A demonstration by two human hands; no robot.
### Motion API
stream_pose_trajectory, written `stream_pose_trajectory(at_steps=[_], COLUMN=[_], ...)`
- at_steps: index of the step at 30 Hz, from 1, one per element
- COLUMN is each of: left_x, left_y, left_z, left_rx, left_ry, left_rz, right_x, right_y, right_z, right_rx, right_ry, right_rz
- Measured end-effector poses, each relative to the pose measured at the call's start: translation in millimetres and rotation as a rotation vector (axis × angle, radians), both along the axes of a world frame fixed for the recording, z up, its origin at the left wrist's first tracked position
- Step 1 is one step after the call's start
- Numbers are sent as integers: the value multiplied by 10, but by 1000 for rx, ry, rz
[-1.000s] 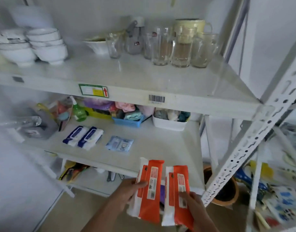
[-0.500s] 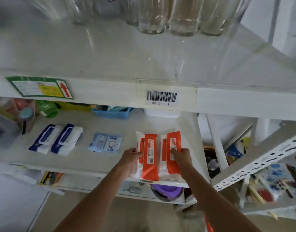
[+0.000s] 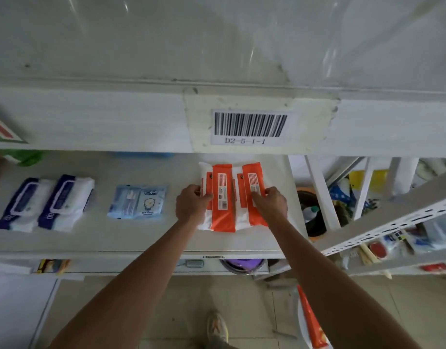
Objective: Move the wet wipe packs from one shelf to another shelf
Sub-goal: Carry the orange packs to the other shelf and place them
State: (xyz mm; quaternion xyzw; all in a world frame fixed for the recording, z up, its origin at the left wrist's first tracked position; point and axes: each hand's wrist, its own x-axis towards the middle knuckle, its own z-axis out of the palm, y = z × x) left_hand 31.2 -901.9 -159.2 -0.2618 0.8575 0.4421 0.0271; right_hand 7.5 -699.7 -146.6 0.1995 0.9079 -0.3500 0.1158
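Orange-and-white wet wipe packs, two of them, lie flat side by side on the middle shelf (image 3: pixel 141 238), toward its right end. The left orange pack (image 3: pixel 220 197) and the right orange pack (image 3: pixel 249 195) touch along their long edges. Each pack's long axis runs from the shelf's front edge toward its back, leaning slightly to the right as it recedes. Their printed label faces point up, and their far short ends sit just under the lip of the upper shelf (image 3: pixel 90 119).

The left hand (image 3: pixel 191 205) sits at the outer left edge of the left pack, fingers curled onto its top, holding it. The right hand (image 3: pixel 271 202) mirrors it at the outer right edge of the right pack, fingertips lying on the orange face and thumb at the side, also holding. Each pack lies directly inward from its own hand, so each hand is nearest its own pack and neither crosses over. Both packs appear to rest on the shelf, so the likely next step is simply letting go and drawing both hands back toward the body, along the packs' long axes.

Further left on the same shelf, well apart, lies a pale blue pack (image 3: pixel 137 202), then two navy-and-white packs (image 3: pixel 45 202) side by side, long axes also running front to back. A barcode label (image 3: pixel 250 124) is stuck on the upper shelf's front edge.
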Motion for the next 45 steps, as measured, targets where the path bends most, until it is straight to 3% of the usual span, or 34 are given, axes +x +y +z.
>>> stream_pose_trajectory(at_steps=[2, 11, 15, 18, 21, 24, 29, 31, 36, 39, 45], left_x=[53, 182, 517, 1019, 1523, 1991, 2476, 2578, 2736, 2769, 2679], left_y=[28, 66, 279, 844, 1540, 2191, 2938, 3202, 3657, 3921, 4205], left_z=[-38, -4, 261, 485, 617, 593, 71, -121, -552, -797, -1359], left_rx=[-98, -183, -424, -301, -160, -57, -208, -189, -351, -352, -155], left_ry=[34, 98, 371, 565, 568, 477, 190, 88, -223, -384, -637], left_rz=[12, -27, -99, -289, -451, -598, -868, -893, -965, -904, -614], right_x=[28, 178, 651, 1311, 1984, 2593, 3319, 3458, 3620, 3606, 3366], right_y=[-31, -60, 24, 267, 540, 1070, 2035, 2449, 3320, 3714, 4242], right_z=[8, 44, 397, 636, 663, 455, -191, -420, -830, -1006, -1647], right_rx=[-16, -43, -41, -142, -253, -319, -253, -275, -291, -277, -245], right_ry=[-6, 19, 130, 239, 253, 247, 75, -11, -101, -150, -360], right_rz=[11, 3, -29, -70, -162, -306, -419, -441, -505, -502, -379])
